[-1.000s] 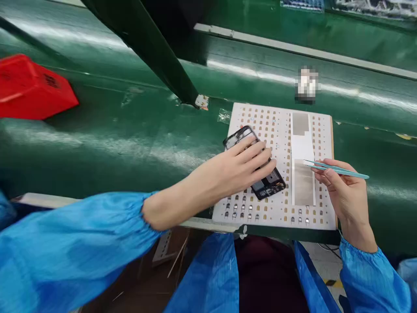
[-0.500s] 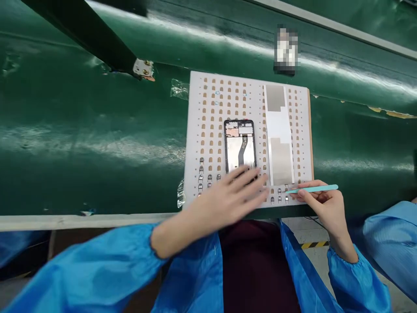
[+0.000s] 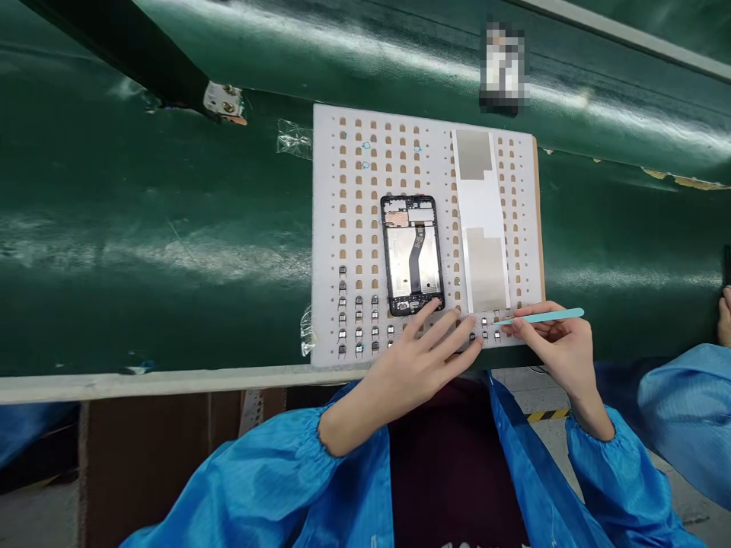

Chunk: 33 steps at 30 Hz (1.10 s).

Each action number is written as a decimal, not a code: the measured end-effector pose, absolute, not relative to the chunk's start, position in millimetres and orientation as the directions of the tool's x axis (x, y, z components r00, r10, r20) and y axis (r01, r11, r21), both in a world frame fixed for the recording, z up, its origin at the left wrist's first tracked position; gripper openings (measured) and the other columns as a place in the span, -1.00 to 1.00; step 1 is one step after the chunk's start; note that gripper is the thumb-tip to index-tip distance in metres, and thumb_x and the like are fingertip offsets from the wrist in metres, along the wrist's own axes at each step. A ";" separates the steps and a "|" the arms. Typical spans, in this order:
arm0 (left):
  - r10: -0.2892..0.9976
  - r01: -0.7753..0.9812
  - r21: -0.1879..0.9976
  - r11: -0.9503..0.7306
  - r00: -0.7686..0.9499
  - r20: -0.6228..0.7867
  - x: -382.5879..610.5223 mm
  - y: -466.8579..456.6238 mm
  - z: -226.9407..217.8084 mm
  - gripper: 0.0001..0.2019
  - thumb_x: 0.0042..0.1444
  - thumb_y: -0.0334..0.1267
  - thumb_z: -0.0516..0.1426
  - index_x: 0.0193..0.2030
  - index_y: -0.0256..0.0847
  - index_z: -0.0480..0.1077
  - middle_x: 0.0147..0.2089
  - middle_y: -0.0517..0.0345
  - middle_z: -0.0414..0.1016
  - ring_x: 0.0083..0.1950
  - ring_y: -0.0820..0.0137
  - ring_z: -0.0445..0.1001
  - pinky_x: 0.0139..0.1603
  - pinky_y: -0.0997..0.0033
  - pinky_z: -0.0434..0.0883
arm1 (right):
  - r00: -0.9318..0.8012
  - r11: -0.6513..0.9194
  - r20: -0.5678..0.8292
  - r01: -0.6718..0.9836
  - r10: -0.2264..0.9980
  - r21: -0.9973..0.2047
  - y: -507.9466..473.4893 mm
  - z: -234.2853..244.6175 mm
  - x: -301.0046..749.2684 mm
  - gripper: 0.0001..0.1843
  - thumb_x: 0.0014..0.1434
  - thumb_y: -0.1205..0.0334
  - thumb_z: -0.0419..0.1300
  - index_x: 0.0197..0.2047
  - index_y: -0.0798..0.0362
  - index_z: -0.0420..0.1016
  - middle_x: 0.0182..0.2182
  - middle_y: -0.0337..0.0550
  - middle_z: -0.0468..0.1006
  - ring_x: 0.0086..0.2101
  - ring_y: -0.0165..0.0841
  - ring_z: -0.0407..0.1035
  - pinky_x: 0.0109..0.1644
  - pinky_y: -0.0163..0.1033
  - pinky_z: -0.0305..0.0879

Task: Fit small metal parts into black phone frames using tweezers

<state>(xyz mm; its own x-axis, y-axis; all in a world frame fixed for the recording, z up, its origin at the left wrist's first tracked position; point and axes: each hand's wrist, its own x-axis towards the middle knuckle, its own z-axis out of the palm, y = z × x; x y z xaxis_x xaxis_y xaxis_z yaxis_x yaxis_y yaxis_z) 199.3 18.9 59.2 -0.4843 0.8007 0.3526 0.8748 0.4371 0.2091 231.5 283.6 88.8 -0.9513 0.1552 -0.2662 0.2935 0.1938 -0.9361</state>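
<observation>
An opened black phone frame (image 3: 413, 255) lies upright on a white perforated tray (image 3: 348, 198). My left hand (image 3: 422, 358) rests flat at the tray's near edge with its fingers stretched out; the fingertips touch the phone's bottom end. My right hand (image 3: 557, 346) pinches teal tweezers (image 3: 540, 316), and their tip points left at small metal parts (image 3: 485, 329) in the tray's lower right rows. More small parts (image 3: 359, 327) fill the lower left rows.
The tray sits on a green conveyor belt (image 3: 142, 228). A dark beam with a metal bracket (image 3: 224, 101) crosses the upper left. Grey strips (image 3: 483, 221) lie on the tray's right. Another person's blue sleeve (image 3: 685, 411) and hand (image 3: 724, 316) show at the right edge.
My left hand turned the phone frame straight on the tray, then slid back to its bottom end. My right hand brought the tweezers down to the lower right parts. The view shifted.
</observation>
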 end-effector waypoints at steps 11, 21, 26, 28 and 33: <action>0.785 0.874 0.207 0.440 -0.486 0.383 199.8 19.5 57.5 -0.65 0.37 -0.43 0.26 0.27 -0.24 0.52 0.34 -0.10 0.59 0.33 0.04 0.58 0.46 -0.27 0.53 | -0.950 0.207 -0.264 0.296 0.169 -0.933 286.9 90.1 235.5 -0.78 0.32 0.05 0.54 -0.12 0.00 0.74 -0.17 -0.07 0.76 -0.16 -0.11 0.72 -0.07 -0.19 0.78; 0.773 0.855 0.305 0.420 -0.513 0.373 198.7 18.3 61.8 -0.64 0.36 -0.46 0.25 0.27 -0.26 0.49 0.36 -0.15 0.57 0.34 -0.01 0.57 0.46 -0.34 0.51 | -0.945 0.167 -0.253 0.289 0.206 -0.943 277.6 91.2 232.7 -0.76 0.31 0.03 0.54 -0.16 0.03 0.75 -0.23 -0.07 0.74 -0.24 -0.12 0.72 -0.12 -0.14 0.79; 0.500 0.620 0.713 0.328 -0.754 0.427 198.6 21.3 72.9 -0.63 0.41 -0.56 0.17 0.27 -0.22 0.45 0.21 -0.01 0.65 0.27 0.28 0.62 0.49 -0.05 0.55 | -0.941 0.048 -0.260 0.276 0.216 -0.960 273.3 95.6 234.3 -0.82 0.30 0.09 0.56 -0.21 0.00 0.76 -0.32 -0.11 0.73 -0.31 -0.14 0.71 -0.23 -0.20 0.78; 0.387 0.565 0.771 0.293 -0.808 0.445 196.5 24.7 77.5 -0.65 0.39 -0.57 0.21 0.23 -0.20 0.46 0.13 0.05 0.67 0.18 0.36 0.65 0.41 0.10 0.61 | -0.946 -0.004 -0.260 0.264 0.192 -0.964 269.2 98.7 235.4 -0.84 0.29 0.12 0.57 -0.20 -0.02 0.76 -0.33 -0.13 0.73 -0.34 -0.17 0.71 -0.28 -0.24 0.76; 0.327 0.617 0.744 0.254 -0.779 0.534 190.6 28.4 84.5 -0.71 0.34 -0.57 0.28 0.10 -0.16 0.50 -0.05 0.14 0.68 0.02 0.36 0.68 0.25 0.16 0.67 | -0.945 -0.077 -0.300 0.292 0.129 -0.953 255.5 105.0 234.2 -0.78 0.26 0.07 0.58 -0.21 0.01 0.73 -0.36 -0.11 0.73 -0.39 -0.16 0.69 -0.36 -0.22 0.74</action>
<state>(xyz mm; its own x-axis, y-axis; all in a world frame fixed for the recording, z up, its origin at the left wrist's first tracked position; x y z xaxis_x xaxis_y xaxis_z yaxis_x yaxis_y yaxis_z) 190.6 28.4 84.5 -0.7792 0.3274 0.5345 0.6174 0.2541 0.7445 234.2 255.5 105.0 -0.9451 0.1293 -0.3003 0.2923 -0.0768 -0.9532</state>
